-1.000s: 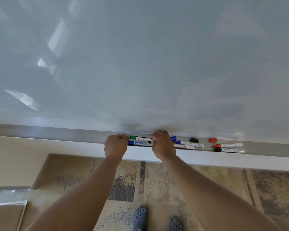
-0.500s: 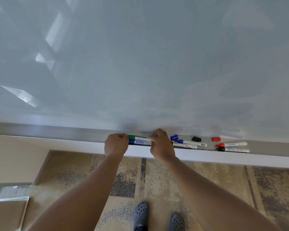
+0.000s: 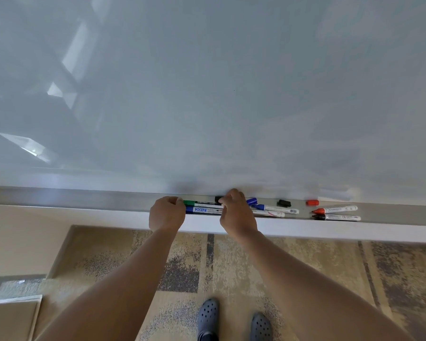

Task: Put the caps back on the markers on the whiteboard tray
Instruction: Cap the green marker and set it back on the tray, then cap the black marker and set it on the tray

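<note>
two hands are closed on the green marker [image 3: 202, 203], lying 9-to-3 along the tray [image 3: 84, 196]: left hand [image 3: 167, 215] at its tail, right hand [image 3: 236, 212] pinching the dark tip end.

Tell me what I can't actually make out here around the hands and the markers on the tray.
Head view only:
- Right hand covers the middle of the green marker and blue marker; its grip is unclear.
- Left hand hides their left ends.
- Print on the red marker and black marker is too small to read.
- The tray runs off both edges.
</note>
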A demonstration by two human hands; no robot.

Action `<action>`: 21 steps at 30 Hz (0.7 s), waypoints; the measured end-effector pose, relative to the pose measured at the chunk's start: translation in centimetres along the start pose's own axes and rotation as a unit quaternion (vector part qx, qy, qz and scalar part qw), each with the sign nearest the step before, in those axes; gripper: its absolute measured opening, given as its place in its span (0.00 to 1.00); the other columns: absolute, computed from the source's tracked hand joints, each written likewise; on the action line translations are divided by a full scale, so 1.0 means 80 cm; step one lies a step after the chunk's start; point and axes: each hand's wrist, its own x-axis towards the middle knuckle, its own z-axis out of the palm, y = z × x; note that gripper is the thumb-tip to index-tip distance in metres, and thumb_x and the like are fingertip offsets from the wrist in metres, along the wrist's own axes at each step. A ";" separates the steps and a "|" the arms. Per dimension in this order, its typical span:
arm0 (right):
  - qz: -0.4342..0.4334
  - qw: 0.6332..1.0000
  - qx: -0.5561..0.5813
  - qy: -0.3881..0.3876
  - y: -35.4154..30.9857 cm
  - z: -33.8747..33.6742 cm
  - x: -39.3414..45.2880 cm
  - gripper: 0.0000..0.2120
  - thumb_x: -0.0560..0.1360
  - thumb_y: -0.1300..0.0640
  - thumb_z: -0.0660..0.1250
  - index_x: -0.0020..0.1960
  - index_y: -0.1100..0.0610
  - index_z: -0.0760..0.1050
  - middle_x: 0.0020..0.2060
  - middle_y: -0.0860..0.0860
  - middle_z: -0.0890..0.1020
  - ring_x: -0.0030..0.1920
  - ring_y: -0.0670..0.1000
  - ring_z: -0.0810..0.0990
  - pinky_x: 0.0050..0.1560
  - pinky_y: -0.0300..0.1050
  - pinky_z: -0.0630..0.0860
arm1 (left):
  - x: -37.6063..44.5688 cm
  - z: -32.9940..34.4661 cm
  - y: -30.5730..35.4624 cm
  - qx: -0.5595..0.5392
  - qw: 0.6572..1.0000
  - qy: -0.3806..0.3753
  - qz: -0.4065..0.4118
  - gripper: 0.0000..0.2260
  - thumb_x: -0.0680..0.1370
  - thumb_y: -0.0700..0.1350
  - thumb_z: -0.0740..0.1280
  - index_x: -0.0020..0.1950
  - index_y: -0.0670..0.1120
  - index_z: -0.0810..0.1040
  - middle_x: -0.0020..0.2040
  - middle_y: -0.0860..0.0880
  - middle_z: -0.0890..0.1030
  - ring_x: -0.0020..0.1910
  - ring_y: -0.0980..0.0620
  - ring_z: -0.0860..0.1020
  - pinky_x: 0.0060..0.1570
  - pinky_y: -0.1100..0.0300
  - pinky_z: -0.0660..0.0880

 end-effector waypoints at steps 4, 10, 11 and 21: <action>0.004 1.000 0.004 0.027 0.015 -0.008 -0.002 0.13 0.74 0.67 0.61 0.56 0.61 0.78 0.53 0.53 0.74 0.60 0.52 0.70 0.50 0.47 0.78 | -0.005 0.008 0.002 -0.005 0.998 0.044 0.037 0.08 0.78 0.50 0.64 0.53 0.54 0.81 0.48 0.55 0.82 0.51 0.49 0.78 0.41 0.55 0.75; -0.008 0.999 -0.034 0.042 0.042 -0.027 -0.017 0.11 0.71 0.68 0.63 0.51 0.60 0.79 0.49 0.54 0.77 0.54 0.55 0.72 0.47 0.50 0.77 | -0.031 0.035 0.024 0.057 0.988 0.036 0.136 0.09 0.79 0.50 0.64 0.57 0.55 0.80 0.52 0.55 0.81 0.57 0.51 0.74 0.43 0.56 0.75; -0.007 0.998 -0.040 0.043 0.047 -0.030 -0.019 0.12 0.72 0.67 0.62 0.52 0.60 0.79 0.50 0.54 0.77 0.54 0.55 0.72 0.47 0.50 0.77 | -0.035 0.040 0.029 0.067 0.985 0.027 0.159 0.10 0.79 0.49 0.64 0.58 0.55 0.80 0.53 0.55 0.81 0.58 0.51 0.74 0.44 0.56 0.74; -0.020 0.994 -0.108 0.011 0.080 -0.047 -0.039 0.14 0.74 0.62 0.63 0.57 0.57 0.79 0.54 0.53 0.78 0.57 0.55 0.74 0.53 0.51 0.76 | -0.066 0.082 0.048 0.207 0.929 -0.014 0.308 0.15 0.79 0.51 0.64 0.64 0.50 0.77 0.58 0.51 0.81 0.59 0.47 0.74 0.56 0.51 0.73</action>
